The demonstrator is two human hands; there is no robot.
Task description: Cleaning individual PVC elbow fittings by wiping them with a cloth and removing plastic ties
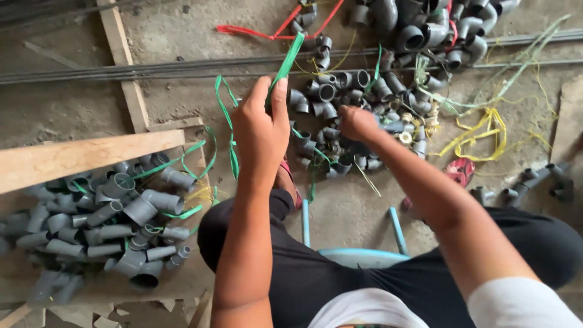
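Observation:
My left hand (pixel 261 130) is raised over the floor, pinching a green plastic strap (pixel 285 64) between thumb and fingers; the strap runs up and away, with more green loops (pixel 228 130) hanging to its left. My right hand (pixel 357 121) reaches down into a pile of small grey pipe elbows (pixel 331 121) on the concrete floor, its fingers closed among them; what it grips is hidden. I sit on a light blue stool (pixel 355 252) with dark trousers over my knees.
A heap of grey pipe fittings (pixel 109 225) tied with green strap lies at left beside a wooden plank (pixel 85 158). Larger grey elbows (pixel 425 30) are piled at the top right. Yellow strap (pixel 480 136), red strap (pixel 255 31) and steel rods (pixel 152 67) cross the floor.

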